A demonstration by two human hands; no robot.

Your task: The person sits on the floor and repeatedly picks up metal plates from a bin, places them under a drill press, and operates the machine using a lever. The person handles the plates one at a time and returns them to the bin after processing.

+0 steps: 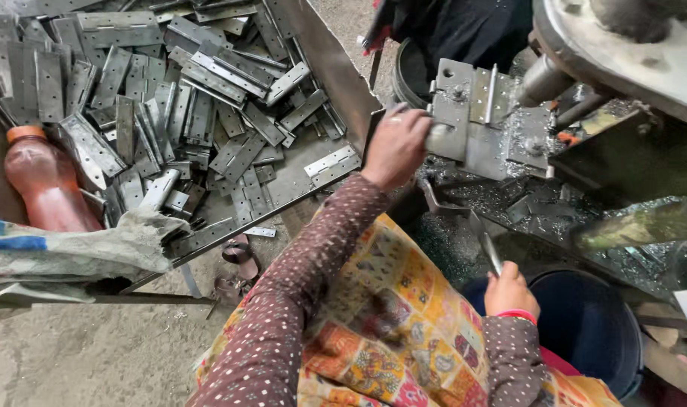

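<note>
The person's left hand (396, 147) is closed around a flat steel hinge piece (440, 139), pressing it up against the grey metal jig (475, 113) of the machine; most of the piece is hidden under the fingers, so only its pale end shows beside the fixture. The right hand (509, 290) is wrapped round the end of a slim metal lever handle (488, 249) that slopes up toward the machine, just above a dark blue bucket (585, 320).

To the left, a sheet-metal tray (336, 68) holds a loose heap of the same hinges (200, 105), with an orange-capped plastic bottle (42, 181) at its edge. Bright swarf (524, 132) is scattered over the jig and the bed below.

I judge these plates stiff and light enough for one hand, but thin, hard-edged and probably oily, so slippery. Best held flat by the long edges, fingers clear of the jig and the burrs.
</note>
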